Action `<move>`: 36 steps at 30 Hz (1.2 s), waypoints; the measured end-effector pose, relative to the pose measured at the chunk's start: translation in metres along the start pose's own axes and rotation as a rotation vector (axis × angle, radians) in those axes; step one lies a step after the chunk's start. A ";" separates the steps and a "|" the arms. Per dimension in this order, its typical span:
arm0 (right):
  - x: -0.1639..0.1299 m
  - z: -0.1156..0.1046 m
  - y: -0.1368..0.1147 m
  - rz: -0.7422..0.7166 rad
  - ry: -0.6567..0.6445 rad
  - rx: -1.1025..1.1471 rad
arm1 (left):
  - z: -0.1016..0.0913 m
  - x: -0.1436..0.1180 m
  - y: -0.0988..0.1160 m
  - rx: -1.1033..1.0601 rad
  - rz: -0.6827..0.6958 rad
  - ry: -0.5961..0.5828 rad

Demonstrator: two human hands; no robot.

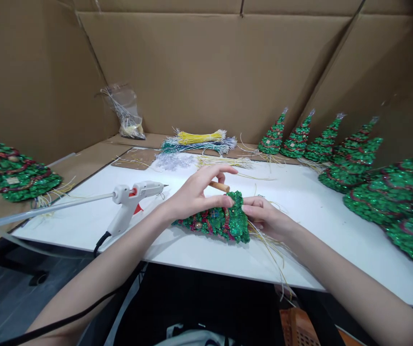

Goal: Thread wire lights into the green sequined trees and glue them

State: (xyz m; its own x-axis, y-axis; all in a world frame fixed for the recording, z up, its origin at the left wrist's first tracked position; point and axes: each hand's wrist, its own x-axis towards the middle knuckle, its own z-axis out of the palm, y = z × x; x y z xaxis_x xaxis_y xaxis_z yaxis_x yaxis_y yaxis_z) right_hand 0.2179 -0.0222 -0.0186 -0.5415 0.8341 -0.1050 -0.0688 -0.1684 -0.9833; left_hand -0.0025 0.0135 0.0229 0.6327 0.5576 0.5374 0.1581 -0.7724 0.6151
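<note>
A green glitter cone tree [220, 222] with red trim lies on its side on the white board [314, 240]. My left hand [195, 194] rests on top of it, fingers spread toward its base. My right hand [264, 216] grips the wide base end, where thin yellow wires [271, 250] trail out. A small wooden stick [219, 186] pokes out just behind my left fingers. A white glue gun [134, 202] stands on the board to the left of my left hand, with a long glue stick [43, 211] out its back.
Finished green trees line the right side [357, 158] and one lies at far left [15, 173]. Bundles of yellow, teal and white wires [199, 142] lie at the back, with a plastic bag [127, 113] nearby. Cardboard walls surround the table.
</note>
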 end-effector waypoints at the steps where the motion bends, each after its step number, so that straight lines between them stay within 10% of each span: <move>1: 0.000 0.000 0.000 -0.003 -0.005 0.001 | -0.002 -0.001 0.003 0.022 0.021 -0.040; 18: 0.001 0.000 0.003 -0.030 -0.059 0.026 | -0.003 -0.017 0.030 0.695 0.261 -0.025; 36: 0.003 0.005 0.006 -0.078 -0.068 0.114 | 0.007 -0.017 0.040 0.909 0.390 0.074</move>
State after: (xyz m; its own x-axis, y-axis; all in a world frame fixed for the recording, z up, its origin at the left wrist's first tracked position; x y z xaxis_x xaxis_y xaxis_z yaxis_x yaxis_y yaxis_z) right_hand 0.2121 -0.0235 -0.0241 -0.5861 0.8101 -0.0144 -0.2058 -0.1660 -0.9644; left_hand -0.0011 -0.0293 0.0345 0.7201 0.2082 0.6619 0.4899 -0.8281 -0.2725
